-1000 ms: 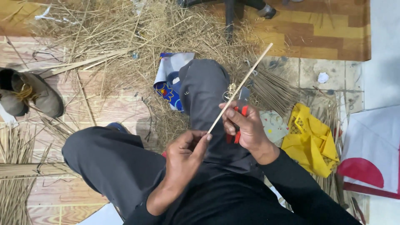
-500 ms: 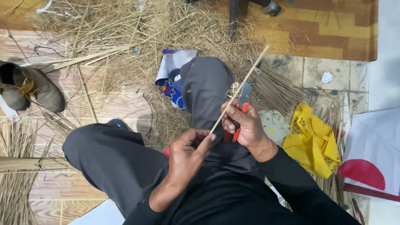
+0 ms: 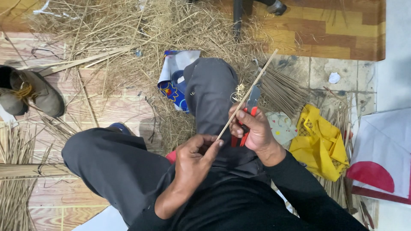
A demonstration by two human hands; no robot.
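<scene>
Straw (image 3: 141, 38) litters the floor (image 3: 342, 25) — your left hand (image 3: 195, 160) pinches the stick (image 3: 246, 96), right hand (image 3: 252, 128) clamps red cutters (image 3: 250, 109) (trimmed sticks (image 3: 282, 90) piled; more remain).

The left hand (image 3: 195, 158) pinches the near end of a thin pale straw stick (image 3: 248, 95), while the right hand (image 3: 252, 128), just beyond that pinch, grips red-handled metal shears (image 3: 248, 113).

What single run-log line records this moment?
left hand: pinches thin stick lower end | right hand: grips red-handled cutter, touches stick | setting: straw on floor, yellow bag beside
</scene>
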